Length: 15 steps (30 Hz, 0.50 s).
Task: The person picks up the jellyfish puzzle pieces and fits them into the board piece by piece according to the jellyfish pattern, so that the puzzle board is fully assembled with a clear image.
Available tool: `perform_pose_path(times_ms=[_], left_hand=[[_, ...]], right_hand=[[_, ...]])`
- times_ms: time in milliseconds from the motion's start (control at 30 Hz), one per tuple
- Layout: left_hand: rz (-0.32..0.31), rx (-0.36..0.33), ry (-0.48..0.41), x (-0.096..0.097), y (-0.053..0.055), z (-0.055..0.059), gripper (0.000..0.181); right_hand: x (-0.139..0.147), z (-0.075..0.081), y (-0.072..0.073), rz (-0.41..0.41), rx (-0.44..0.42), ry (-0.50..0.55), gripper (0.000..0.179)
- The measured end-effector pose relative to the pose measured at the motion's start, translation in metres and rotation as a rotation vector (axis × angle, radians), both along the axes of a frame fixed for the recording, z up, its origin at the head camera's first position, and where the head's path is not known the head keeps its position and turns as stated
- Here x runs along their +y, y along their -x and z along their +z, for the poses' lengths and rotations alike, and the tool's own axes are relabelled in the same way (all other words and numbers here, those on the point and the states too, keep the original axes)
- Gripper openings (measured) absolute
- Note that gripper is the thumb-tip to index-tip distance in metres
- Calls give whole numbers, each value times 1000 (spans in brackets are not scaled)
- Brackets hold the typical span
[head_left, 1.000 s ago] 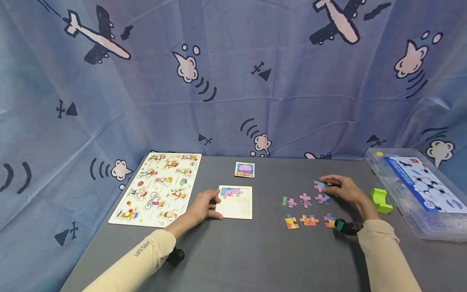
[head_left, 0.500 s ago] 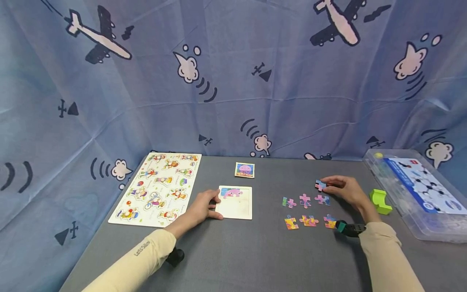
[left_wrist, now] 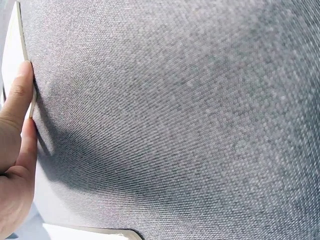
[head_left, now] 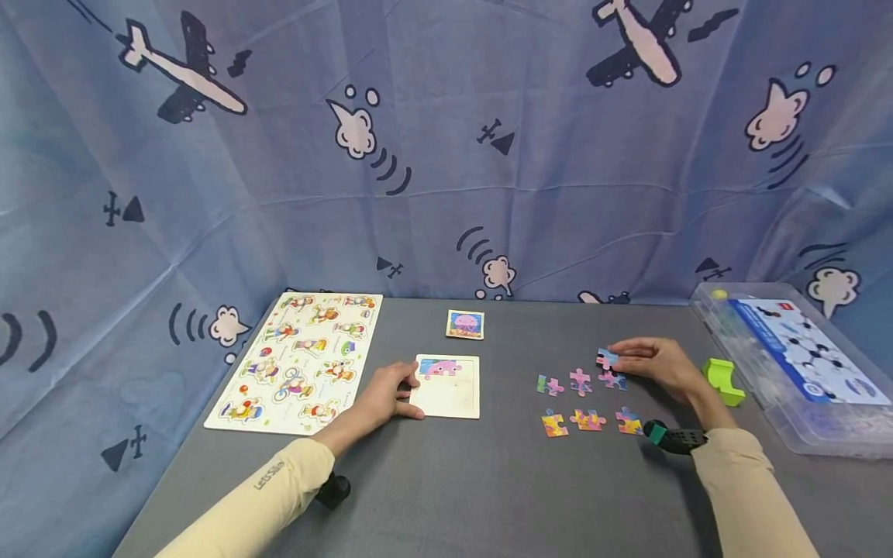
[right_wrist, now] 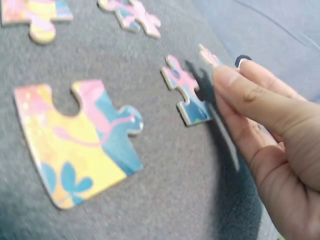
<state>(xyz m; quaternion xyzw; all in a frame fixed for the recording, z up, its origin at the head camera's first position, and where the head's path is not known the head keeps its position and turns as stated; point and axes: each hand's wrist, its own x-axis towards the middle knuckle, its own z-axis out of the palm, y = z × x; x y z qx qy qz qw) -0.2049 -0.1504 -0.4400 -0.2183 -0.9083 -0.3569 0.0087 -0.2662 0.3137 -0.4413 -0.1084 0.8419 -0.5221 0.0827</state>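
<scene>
A blue-and-pink jigsaw piece [head_left: 604,357] is pinched between the thumb and fingers of my right hand [head_left: 659,364], above a pink-and-blue piece [right_wrist: 186,90] lying on the table. Most of the held piece hides behind my fingers in the right wrist view. To the left, a square cream puzzle tray [head_left: 452,399] lies flat with joined pink-and-blue pieces [head_left: 441,368] in its upper left corner. My left hand [head_left: 380,397] holds the tray's left edge between thumb and fingers. Several loose pieces lie in two rows, among them a yellow-and-blue corner piece [right_wrist: 85,145].
Behind the tray lies a small picture card [head_left: 465,325] with a pink octopus. A large peg-puzzle board [head_left: 300,364] is at the left. A green curved block [head_left: 723,381] and a clear plastic case [head_left: 802,434] stand at the right. A patterned curtain [head_left: 446,155] hangs behind.
The jigsaw piece in my right hand has been lifted and tilted, and now overlaps the piece below it. My left hand has stayed on the tray.
</scene>
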Motion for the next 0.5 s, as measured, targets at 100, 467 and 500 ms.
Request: perform_pose_path(times_ms=[100, 467, 500], left_hand=[[6, 2, 9, 0, 0, 0, 76], [3, -2, 2, -1, 0, -1, 78], [2, -1, 3, -1, 0, -1, 78]], right_hand=[[-1, 0, -1, 5, -29, 27, 48], [-11, 7, -8, -23, -145, 154, 43], [-13, 9, -9, -22, -151, 154, 44]])
